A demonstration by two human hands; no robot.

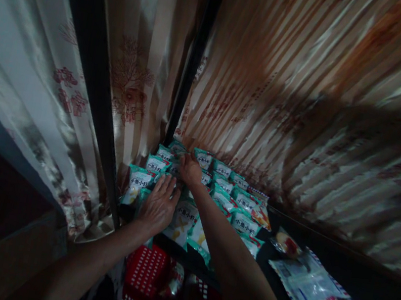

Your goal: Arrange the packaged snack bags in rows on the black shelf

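Observation:
Several teal and white snack packets lie in rows on a dark shelf against a curtain. My left hand rests flat on the near packets, fingers stretched out and together. My right hand reaches farther back among the packets, its fingers curled on the top edge of one teal packet. Whether it truly grips that packet is hard to see in the dim light.
A striped, patterned curtain hangs behind and to the left, with dark vertical posts. Clear wrapped snacks lie on the shelf at right. A red plastic basket sits below the shelf's front edge.

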